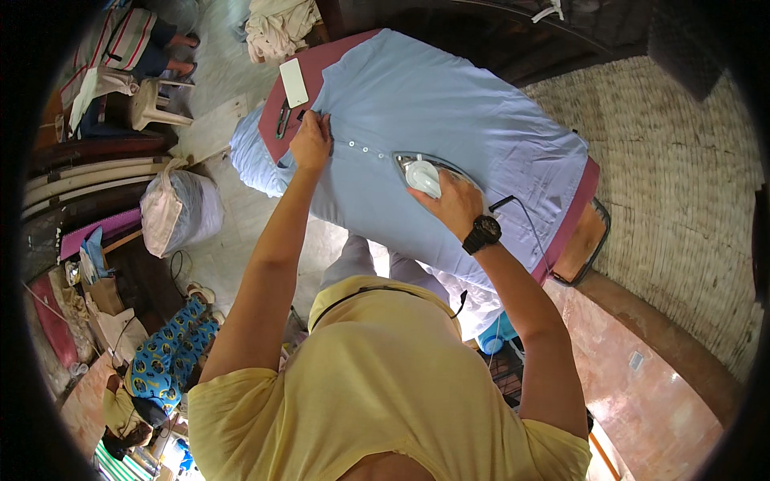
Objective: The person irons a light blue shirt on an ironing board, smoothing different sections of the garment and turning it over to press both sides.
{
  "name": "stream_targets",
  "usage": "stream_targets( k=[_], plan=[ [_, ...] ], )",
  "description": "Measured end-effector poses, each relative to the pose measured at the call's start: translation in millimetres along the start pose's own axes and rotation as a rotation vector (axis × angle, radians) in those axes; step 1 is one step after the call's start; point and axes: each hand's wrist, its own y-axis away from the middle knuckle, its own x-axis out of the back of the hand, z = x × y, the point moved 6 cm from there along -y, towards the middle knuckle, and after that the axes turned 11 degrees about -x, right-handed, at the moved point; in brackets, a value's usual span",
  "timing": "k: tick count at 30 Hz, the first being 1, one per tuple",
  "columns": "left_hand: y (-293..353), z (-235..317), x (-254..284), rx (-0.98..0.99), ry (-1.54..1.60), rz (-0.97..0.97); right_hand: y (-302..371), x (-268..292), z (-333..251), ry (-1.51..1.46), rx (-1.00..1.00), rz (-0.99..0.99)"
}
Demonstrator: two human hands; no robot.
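A light blue button-up shirt (417,96) lies spread over a maroon-covered ironing board (345,50), with several white buttons showing along its front. My right hand (455,204) is wrapped round the handle of a clothes iron (422,173), whose soleplate rests on the shirt beside the button row and points to the left. My left hand (311,143) is at the shirt's upper edge, its fingers closed on the cloth; the fingertips are partly hidden. A white phone-like slab (293,83) and a small dark looped tool (284,119) lie on the board beyond that hand.
The iron's black cord (525,212) trails off the board's right end. Left of the board stands a plastic bag (192,210) of stuff. Another person in blue patterned clothing (164,349) is at the lower left, and a seated person's legs (156,58) show near a plastic stool (148,104).
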Motion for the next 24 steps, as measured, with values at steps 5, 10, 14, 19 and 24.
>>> stream_targets(
  k=[5,10,14,19,24],
  plan=[
    [2,-2,0,-0.018,-0.009,-0.006,1,-2,-5,-0.042,0.02,0.042],
    [3,-1,-4,0.0,-0.043,-0.022,-3,-6,-9,-0.007,-0.142,-0.03],
    [3,-2,-5,0.01,-0.055,-0.011,3,-8,-9,-0.108,-0.028,0.053],
    [-1,-4,-10,0.0,-0.065,-0.031,-16,-14,-17,-0.081,-0.154,-0.078],
    [-2,-2,-6,-0.001,-0.048,-0.038,22,11,39,0.051,-0.082,-0.163]
  ],
)
